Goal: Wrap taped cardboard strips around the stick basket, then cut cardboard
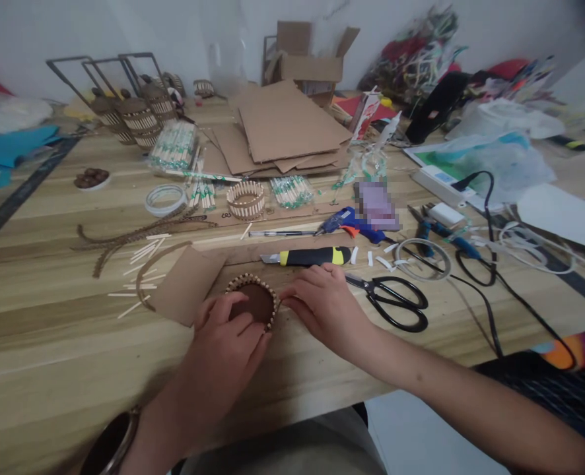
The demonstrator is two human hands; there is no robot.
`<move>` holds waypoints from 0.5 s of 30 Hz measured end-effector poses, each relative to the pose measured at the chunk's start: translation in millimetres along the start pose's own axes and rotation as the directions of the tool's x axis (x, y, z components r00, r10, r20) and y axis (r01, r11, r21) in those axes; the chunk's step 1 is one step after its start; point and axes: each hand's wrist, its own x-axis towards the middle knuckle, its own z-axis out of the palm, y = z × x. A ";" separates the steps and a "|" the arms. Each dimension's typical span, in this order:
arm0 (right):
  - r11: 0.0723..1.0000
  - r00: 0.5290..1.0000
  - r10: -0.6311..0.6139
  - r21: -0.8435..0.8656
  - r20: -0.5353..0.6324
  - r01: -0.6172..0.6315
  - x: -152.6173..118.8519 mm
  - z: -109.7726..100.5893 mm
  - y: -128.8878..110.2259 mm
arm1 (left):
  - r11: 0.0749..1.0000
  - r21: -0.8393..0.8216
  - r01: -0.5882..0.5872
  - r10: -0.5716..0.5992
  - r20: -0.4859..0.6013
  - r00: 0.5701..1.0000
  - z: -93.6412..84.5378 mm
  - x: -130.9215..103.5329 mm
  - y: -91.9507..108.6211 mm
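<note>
A small round stick-walled cup (251, 279) with a brown inside stands on the wooden table in front of me. My left hand (228, 340) is curled over its near left side, with fingers reaching across the rim and inside. At the cup's right edge, my right hand (325, 303) pinches with thumb and forefinger; whatever lies between those fingertips is too small to name. Just beyond the right hand lies a yellow-and-black utility knife (315, 256). Black-handled scissors (396, 300) rest to its right. A piece of brown cardboard (188, 284) lies left of the cup.
Loose sticks (144, 264) and braided brown cord (104, 241) are at left. Behind are another stick ring (245, 200), a tape roll (165, 199) and stacked cardboard (292, 122). A blue glue gun (349, 221), pliers (424, 234) and black cable (490, 330) lie right.
</note>
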 end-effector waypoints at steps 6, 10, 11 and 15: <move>1.000 0.996 -0.006 -0.021 -0.086 0.004 -0.4 8.6 -0.2 | 1.000 -0.017 -0.006 0.006 -0.021 1.000 0.8 0.5 1.3; 0.998 0.989 -0.055 -0.030 -0.139 0.051 0.9 10.7 -0.6 | 1.000 -0.030 0.002 -0.002 0.013 1.000 0.4 1.2 2.0; 0.998 0.987 -0.065 -0.032 -0.150 0.061 1.3 11.0 -1.0 | 1.000 -0.030 0.007 -0.006 0.018 1.000 0.5 1.2 1.9; 0.995 0.983 -0.095 -0.056 -0.160 0.087 2.0 10.7 -2.6 | 1.000 -0.026 0.007 -0.006 0.029 1.000 1.3 1.3 2.0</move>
